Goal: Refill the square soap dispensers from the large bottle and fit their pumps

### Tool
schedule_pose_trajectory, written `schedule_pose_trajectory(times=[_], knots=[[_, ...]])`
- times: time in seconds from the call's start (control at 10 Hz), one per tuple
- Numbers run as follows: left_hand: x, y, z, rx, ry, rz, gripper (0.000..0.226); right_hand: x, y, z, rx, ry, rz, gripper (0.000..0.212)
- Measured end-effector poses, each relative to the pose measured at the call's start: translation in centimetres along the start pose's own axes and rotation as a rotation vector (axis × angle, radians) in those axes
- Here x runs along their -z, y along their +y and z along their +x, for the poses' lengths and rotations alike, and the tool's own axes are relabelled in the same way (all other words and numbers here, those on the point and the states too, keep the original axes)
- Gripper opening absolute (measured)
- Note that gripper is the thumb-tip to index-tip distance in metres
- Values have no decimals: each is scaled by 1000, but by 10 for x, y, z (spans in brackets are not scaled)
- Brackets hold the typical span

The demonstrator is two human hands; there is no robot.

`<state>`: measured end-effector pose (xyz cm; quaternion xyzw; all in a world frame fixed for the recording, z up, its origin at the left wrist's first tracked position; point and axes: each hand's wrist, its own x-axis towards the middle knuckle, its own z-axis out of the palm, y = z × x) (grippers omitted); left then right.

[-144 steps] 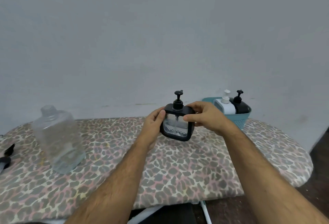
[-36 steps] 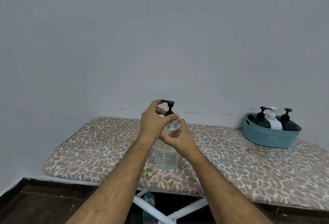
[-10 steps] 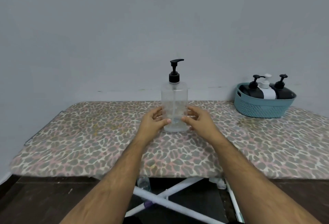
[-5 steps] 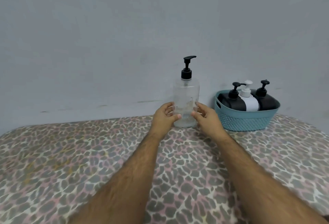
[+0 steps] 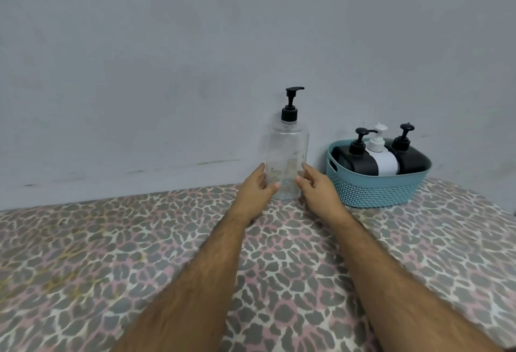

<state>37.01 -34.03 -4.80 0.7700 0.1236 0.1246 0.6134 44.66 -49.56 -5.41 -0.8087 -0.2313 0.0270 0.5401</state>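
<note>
The large clear bottle (image 5: 287, 153), nearly empty and topped with a black pump (image 5: 290, 107), stands upright on the leopard-print board (image 5: 167, 240) close to the wall. My left hand (image 5: 255, 186) touches its lower left side with thumb and straight fingers. My right hand (image 5: 315, 186) lies against its lower right side in the same way. Right of the bottle, a teal basket (image 5: 377, 191) holds three square dispensers with pumps fitted: a black one (image 5: 361, 163), a white one (image 5: 385, 161) and another black one (image 5: 409, 157).
A grey wall rises straight behind the bottle and basket. The board's rounded right end (image 5: 499, 212) drops off just past the basket. Patterned cover stretches to the left and toward me.
The bottle has been carried right and back, from mid-board to beside the basket near the wall, and now stands there. The pump was fitted on it a few seconds ago.
</note>
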Motion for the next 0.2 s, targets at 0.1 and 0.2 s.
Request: schedule_pose_trajectory(times=[0.1,0.2], knots=[[4,3,-13,37,14,0,78,-2,-4,-7,-19,-14,-76,42],[13,8,-32,47,49,37,79,-2,-14,-21,-70,-1,-138,44]])
